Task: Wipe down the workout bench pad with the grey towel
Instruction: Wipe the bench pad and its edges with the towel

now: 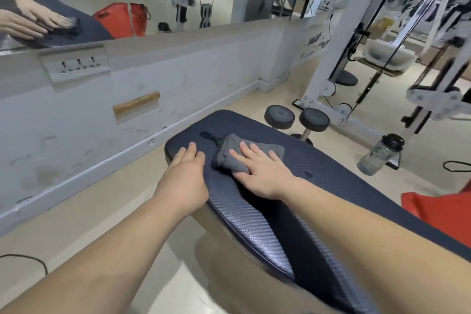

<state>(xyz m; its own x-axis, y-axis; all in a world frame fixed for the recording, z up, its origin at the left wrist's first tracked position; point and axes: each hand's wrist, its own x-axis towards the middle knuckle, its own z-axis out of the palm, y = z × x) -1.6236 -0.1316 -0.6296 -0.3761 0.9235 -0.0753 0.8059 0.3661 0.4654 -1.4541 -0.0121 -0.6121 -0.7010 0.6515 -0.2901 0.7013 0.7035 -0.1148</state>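
Observation:
The dark blue textured bench pad (331, 168) runs from the centre toward the lower right. A folded grey towel (230, 151) with a dark hanging loop lies near the pad's far end. My right hand (260, 168) presses flat on the towel, fingers straight and spread. At the pad's left edge my left hand (187, 168) rests with its fingers laid over the surface beside the towel.
Two black dumbbells (297, 118) stand on the floor beyond the bench, and a clear water bottle (379, 155) stands to the right. A white cable machine frame (328, 69) rises at the back right. A low white wall with a mirror runs along the left. A red bag (441, 211) sits at the right edge.

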